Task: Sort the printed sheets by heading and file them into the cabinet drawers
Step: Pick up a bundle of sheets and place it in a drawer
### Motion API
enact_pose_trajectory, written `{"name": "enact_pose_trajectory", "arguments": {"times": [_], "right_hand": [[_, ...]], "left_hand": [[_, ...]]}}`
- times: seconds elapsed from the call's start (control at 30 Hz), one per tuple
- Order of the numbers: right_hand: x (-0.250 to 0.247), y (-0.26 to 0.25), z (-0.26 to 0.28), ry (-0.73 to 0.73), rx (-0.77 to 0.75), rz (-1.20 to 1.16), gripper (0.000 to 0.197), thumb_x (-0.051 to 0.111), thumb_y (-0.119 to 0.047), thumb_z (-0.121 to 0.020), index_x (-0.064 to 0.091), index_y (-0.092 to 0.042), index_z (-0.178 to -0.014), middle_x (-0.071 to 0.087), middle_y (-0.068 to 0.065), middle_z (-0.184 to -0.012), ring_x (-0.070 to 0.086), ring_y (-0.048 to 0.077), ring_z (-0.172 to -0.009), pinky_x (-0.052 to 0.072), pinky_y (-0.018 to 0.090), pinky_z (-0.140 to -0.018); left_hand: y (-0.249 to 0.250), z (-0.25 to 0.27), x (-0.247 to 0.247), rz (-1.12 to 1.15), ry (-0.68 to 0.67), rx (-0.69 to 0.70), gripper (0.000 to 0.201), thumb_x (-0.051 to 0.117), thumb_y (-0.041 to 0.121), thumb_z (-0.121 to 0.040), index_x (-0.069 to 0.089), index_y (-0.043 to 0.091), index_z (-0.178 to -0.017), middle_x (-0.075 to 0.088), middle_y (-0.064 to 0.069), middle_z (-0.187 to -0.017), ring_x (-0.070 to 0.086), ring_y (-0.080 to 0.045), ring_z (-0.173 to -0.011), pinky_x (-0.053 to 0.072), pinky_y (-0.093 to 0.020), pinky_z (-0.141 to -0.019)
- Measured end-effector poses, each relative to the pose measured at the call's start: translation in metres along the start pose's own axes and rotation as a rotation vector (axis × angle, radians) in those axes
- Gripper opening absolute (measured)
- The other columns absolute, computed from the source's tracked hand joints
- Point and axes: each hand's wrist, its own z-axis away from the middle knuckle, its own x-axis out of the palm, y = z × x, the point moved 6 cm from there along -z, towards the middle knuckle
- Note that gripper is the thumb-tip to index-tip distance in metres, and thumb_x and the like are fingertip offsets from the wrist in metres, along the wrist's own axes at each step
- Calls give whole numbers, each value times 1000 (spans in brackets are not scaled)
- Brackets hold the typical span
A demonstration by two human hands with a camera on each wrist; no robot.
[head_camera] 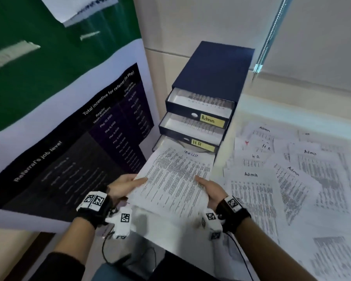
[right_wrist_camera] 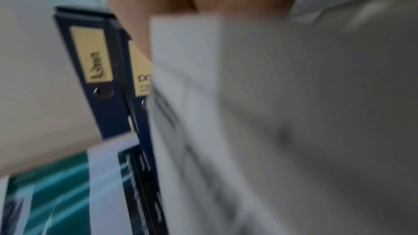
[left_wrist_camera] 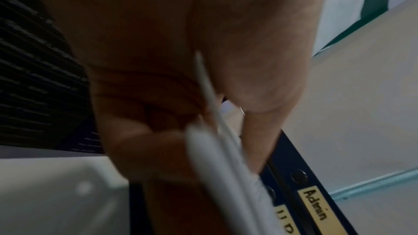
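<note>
I hold a thin stack of printed sheets (head_camera: 174, 179) with a handwritten heading, its far end over the lowest open drawer (head_camera: 160, 141) of the dark blue cabinet (head_camera: 215, 72). My left hand (head_camera: 126, 184) grips the stack's left edge and my right hand (head_camera: 209, 188) grips its right edge, thumbs on top. The left wrist view shows the stack's edge (left_wrist_camera: 217, 149) pinched in my hand. The top drawer, labelled Admin (head_camera: 212, 120), and the middle drawer, labelled H.R (head_camera: 202, 144), stand open with sheets inside. In the blurred right wrist view the stack (right_wrist_camera: 248, 113) lies next to both labels.
Loose sheets headed Admin (head_camera: 251, 191) and H.R (head_camera: 256, 157) lie scattered over the white table (head_camera: 272, 110) to the right. A large poster (head_camera: 79, 138) covers the wall at left. A blind cord (head_camera: 270, 35) hangs beyond the cabinet.
</note>
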Motion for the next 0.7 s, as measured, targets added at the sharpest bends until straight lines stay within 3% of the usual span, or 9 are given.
{"name": "enact_pose_trajectory", "arguments": {"times": [0.1,0.17,0.27,0.37,0.47,0.53,0.6,0.67,0.7], "right_hand": [[4,-7,-4,-23,67,7,50,61,-41,-92,57,-8,-130,66,19,-122,66,34,-109,56,44,-83],[7,-5,-1,-68,81,67,49,62,-42,-91,60,-10,-128,67,17,-120,68,30,-106,57,39,-77],[10,3,6,-86,114,233,38,66,-32,-90,62,-4,-115,72,6,-74,66,15,-64,44,18,-43],[4,-2,-1,-33,77,224,22,66,-20,-90,59,-4,-103,61,-2,-56,45,4,-39,27,11,-32],[1,-21,-21,6,54,42,12,61,-13,-91,57,-3,-86,51,-5,-43,38,0,-30,29,7,-32],[7,-35,-28,-17,46,-139,22,80,-8,-71,64,0,-84,58,1,-49,51,2,-36,39,8,-37],[7,-43,-33,-60,7,-362,46,90,2,-55,68,10,-94,72,19,-82,72,16,-71,58,18,-64],[2,-45,-27,-82,-13,-367,47,80,0,-73,62,12,-115,65,26,-118,64,28,-113,52,32,-95],[-2,-43,-23,-112,-7,-295,44,74,-5,-82,60,10,-120,63,23,-124,59,29,-120,48,34,-101]], "left_hand": [[16,-16,-9,-98,90,76,25,70,28,-89,71,17,-112,75,-10,-102,71,-32,-98,53,-52,-94],[29,-32,-16,-152,181,133,28,71,23,-88,68,19,-115,74,-9,-106,71,-26,-93,59,-40,-81],[43,-56,-20,-177,283,182,40,74,20,-85,60,20,-122,69,-7,-112,69,-20,-86,61,-36,-70],[54,-76,-21,-257,332,190,49,78,31,-79,56,24,-123,66,-9,-111,67,-24,-79,55,-31,-54],[73,-86,-11,-283,307,276,48,83,38,-71,59,26,-111,65,-4,-107,67,-24,-80,58,-35,-72],[89,-87,1,-399,337,429,34,85,34,-70,64,28,-97,55,-1,-111,62,-17,-89,54,-29,-83],[102,-87,19,-615,339,605,23,84,31,-73,68,28,-88,47,0,-118,52,-14,-105,46,-28,-96],[109,-92,46,-913,268,754,12,73,34,-84,72,28,-94,54,2,-125,49,-14,-116,39,-38,-108],[107,-98,59,-1016,203,766,16,63,37,-91,72,28,-100,60,4,-126,51,-14,-118,36,-43,-111]]}}
